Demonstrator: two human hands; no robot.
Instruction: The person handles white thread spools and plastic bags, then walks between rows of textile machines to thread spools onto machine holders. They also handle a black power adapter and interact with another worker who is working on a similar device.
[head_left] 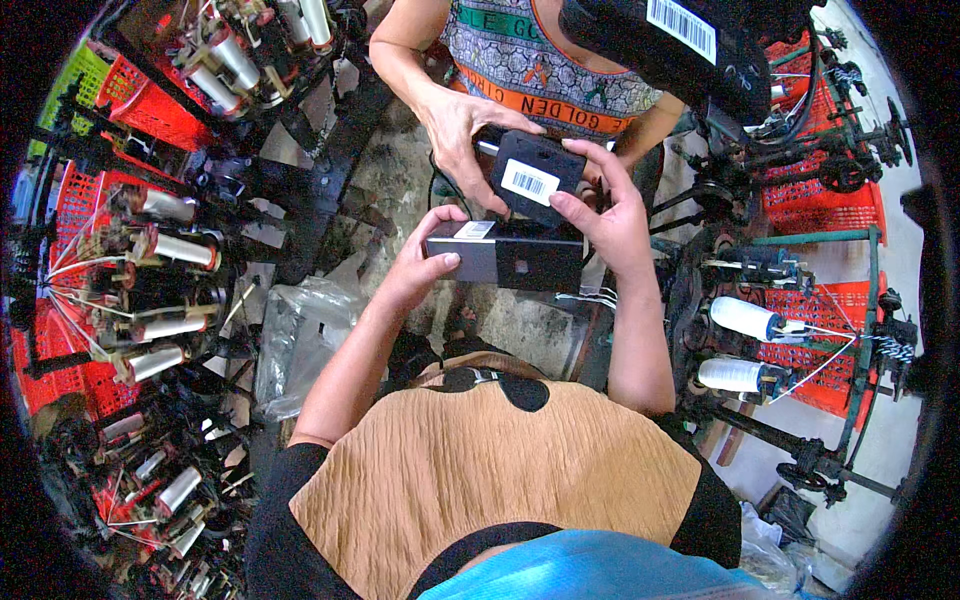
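In front of me my left hand (424,264) is closed on the left end of a long black box (548,260) with a white label on top. Just above it, a small black rounded device (548,148) with a white barcode label is pinched between the thumb and fingers of my right hand (612,217). The device overlaps the box in view, and I cannot tell whether they touch. Facing me, another person's hand (458,135) reaches in beside the device; what its fingers hold is mostly hidden behind it.
Machines with several thread bobbins (185,250) and red plastic baskets (80,200) line the left side. On the right are white thread spools (742,318) and metal shafts (810,455). Clear plastic bags (305,345) lie beside my left forearm. A black headset (670,50) is on the other person.
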